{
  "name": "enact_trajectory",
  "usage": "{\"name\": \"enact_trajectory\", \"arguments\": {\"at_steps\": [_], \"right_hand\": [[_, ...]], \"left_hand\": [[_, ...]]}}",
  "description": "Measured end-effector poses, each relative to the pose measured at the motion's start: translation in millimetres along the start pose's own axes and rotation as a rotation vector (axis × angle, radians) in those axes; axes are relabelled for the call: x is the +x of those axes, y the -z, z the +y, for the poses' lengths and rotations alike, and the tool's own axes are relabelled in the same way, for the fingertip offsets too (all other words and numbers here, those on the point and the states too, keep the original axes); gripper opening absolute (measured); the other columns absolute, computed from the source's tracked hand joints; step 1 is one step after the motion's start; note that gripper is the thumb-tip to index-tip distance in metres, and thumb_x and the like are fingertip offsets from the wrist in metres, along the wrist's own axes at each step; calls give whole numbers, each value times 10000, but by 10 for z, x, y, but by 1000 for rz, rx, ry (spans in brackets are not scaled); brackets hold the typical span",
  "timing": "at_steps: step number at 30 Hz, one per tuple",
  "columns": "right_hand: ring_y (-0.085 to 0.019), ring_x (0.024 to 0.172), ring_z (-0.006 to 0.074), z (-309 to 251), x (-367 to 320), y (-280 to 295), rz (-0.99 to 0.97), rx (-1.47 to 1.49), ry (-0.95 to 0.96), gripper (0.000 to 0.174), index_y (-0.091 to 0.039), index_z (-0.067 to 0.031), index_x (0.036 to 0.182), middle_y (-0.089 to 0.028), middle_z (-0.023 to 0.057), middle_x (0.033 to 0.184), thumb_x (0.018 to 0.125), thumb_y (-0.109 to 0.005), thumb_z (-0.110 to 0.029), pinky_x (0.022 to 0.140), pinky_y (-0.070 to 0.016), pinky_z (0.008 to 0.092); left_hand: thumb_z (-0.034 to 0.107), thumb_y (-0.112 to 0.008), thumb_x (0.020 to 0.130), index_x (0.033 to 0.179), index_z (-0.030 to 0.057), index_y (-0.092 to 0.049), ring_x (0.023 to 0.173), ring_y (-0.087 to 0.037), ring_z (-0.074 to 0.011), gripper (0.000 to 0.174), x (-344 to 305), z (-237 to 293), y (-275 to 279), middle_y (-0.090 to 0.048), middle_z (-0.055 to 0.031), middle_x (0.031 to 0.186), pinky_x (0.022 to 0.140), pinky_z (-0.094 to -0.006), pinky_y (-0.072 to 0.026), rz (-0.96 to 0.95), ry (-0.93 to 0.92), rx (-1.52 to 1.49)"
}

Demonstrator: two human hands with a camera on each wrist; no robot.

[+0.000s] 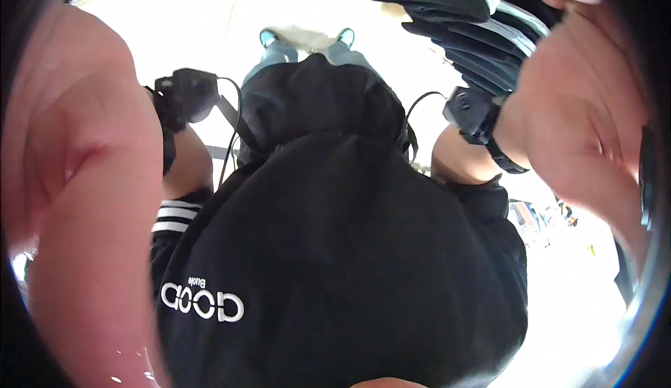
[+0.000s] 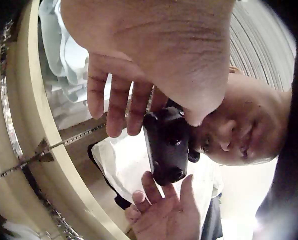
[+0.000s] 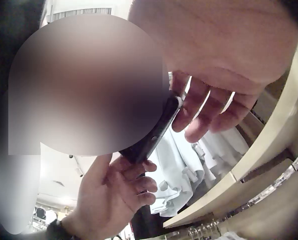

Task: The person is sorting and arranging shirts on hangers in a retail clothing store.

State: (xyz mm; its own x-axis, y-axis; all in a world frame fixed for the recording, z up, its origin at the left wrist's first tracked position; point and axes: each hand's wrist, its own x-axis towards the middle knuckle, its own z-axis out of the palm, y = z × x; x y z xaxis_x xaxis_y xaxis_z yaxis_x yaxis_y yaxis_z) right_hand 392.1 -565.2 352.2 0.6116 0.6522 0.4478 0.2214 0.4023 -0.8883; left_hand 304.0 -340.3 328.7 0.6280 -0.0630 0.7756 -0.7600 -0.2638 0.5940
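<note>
A small black head camera (image 2: 166, 145) sits in front of the person's face. My left hand (image 1: 91, 178) holds one end of it, thumb on its near corner and the fingers reaching past its side. At the opposite end, my right hand (image 1: 583, 101) pinches it between thumb and fingertips, as the right hand (image 2: 169, 217) shows in the left wrist view. From the right wrist side, the dark edge of the camera (image 3: 161, 125) runs between both hands, and the left hand (image 3: 111, 192) is below it. Blur hides part of this view.
Black wrist cameras (image 1: 189, 94) with thin cables are strapped to both wrists. Dark garments (image 1: 447, 24) hang ahead on the right. Pale garments (image 3: 179, 165) hang beside a light wooden shelf edge (image 2: 44, 110) and a metal rail (image 3: 261, 200). A black shirt (image 1: 335, 234) fills the middle.
</note>
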Motion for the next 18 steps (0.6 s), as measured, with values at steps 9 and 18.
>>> {"name": "enact_trajectory", "arguments": {"at_steps": [9,18], "right_hand": [[-678,869,170,908,-752,496,531,388,-393,418,-666,-66,1126,-706,33,959,1145,-473,-437,797,-510,315],[-665,845,150,1238,-1616,1223,975,-198,-509,267,-694,-52,1075,-700,17,952,1055,-698,-318,780,-499,284]], "left_hand": [[449,-452,1154,1206,39,-678,955,-645,-173,471,-781,-1230,-53,-696,-64,1005,905,-358,-506,334,1026,-929],[280,-702,1041,1340,67,-601,967,-653,-157,380,-923,-1628,-551,-681,-65,1111,867,-325,-525,444,1203,-392]]}}
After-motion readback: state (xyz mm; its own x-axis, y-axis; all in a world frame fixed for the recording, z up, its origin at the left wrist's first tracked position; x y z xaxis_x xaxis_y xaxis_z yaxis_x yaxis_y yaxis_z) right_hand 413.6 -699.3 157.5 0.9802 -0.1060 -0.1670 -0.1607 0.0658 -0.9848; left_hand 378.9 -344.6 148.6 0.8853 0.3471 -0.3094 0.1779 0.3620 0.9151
